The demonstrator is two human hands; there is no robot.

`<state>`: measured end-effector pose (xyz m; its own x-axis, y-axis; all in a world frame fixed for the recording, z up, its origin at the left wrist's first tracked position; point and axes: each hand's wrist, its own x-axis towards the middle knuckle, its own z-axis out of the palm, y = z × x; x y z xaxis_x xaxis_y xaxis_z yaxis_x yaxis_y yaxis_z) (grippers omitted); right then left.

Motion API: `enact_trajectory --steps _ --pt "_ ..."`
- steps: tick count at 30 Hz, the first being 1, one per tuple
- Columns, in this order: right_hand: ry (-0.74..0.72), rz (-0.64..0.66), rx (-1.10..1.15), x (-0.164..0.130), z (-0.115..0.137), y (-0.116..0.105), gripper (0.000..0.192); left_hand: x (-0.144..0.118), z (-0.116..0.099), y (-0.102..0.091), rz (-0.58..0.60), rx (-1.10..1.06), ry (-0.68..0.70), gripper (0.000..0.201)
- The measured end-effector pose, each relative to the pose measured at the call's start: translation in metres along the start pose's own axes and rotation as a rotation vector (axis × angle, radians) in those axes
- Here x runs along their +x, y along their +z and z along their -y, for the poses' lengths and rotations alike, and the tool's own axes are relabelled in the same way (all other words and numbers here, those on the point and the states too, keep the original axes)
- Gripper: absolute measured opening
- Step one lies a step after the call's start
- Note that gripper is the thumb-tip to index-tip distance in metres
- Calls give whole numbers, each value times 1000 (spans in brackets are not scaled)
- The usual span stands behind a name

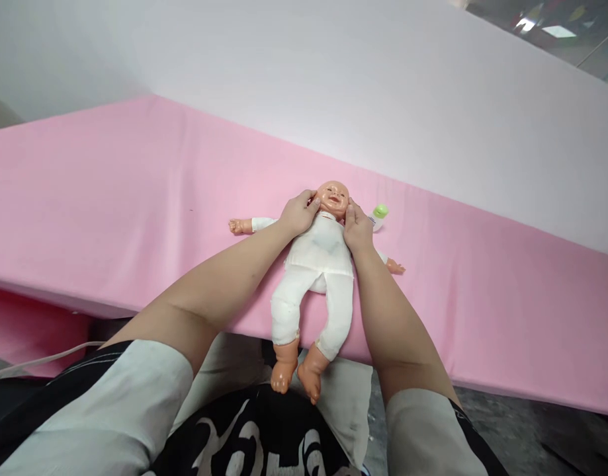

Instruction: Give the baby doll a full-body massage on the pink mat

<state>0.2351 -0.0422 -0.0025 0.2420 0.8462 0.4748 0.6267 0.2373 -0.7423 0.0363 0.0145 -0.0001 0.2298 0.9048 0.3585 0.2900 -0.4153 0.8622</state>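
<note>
Evidently, in the head view, the doll (323, 251) lay face up on the pink cloth (209, 198), its feet past the near edge, so a tug toward the person could have slid it off or dragged the cloth along. Uneven pressure could have twisted its neck, and an outward swing of the right hand (359, 228) might have knocked the green-capped bottle (380, 213) just beside it. That hand and the left hand (298, 213) were partly curled, holding the doll's head between them; hidden fingertips left their firmness unclear.
</note>
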Motion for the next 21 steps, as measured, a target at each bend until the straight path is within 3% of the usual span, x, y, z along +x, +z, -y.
enact_trajectory --steps 9,15,21 --pt "121 15 -20 -1 9 1 88 -3 -5 0 60 11 -20 62" --pt "107 60 -105 -1 18 -2 77 -1 -3 1 61 26 -7 57" --pt "56 79 -70 1 8 -4 74 1 0 1 33 22 -2 45"
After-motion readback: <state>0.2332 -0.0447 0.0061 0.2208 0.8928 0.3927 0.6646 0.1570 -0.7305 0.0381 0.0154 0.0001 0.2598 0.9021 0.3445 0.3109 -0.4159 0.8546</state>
